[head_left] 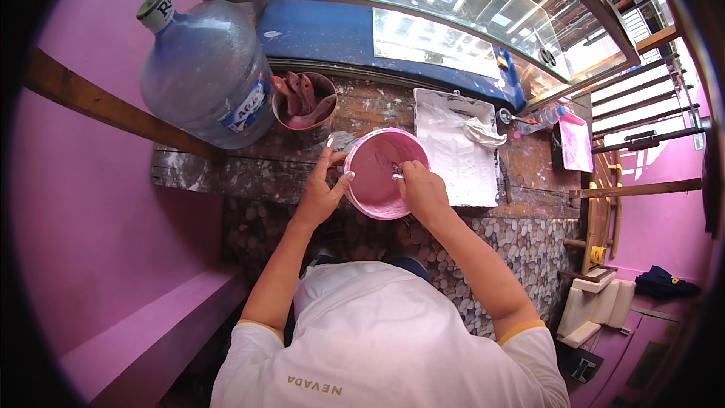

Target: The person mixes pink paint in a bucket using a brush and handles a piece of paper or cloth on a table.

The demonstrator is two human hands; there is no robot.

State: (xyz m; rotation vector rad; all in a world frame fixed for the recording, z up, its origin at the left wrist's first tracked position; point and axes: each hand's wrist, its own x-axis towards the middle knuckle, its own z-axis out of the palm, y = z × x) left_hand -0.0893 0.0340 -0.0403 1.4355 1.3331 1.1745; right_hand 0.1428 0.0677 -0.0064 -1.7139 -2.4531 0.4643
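A round pink bucket [362,141] with pink paint inside stands at the front edge of a wooden table. My left hand [323,187] is at its left side, thumb against the rim and index finger pointing up; other fingers are partly hidden along the outer wall. Over the right part of the bucket, my right hand [424,193] has its fingers closed and bent down inside the rim. A small dark thing shows at its fingertips, too hidden to name. To the right lies a paint tray [453,181] coated in whitish-pink paint, with a crumpled pale glove or cloth [485,133] on its edge.
A large blue water jug [204,68] stands at the left, beside a pot [308,134] holding reddish-brown pieces. Behind the wooden table [189,170] is a glass case [453,0]. A pink-stained tray [575,142] and a clear bottle [550,115] are at the right.
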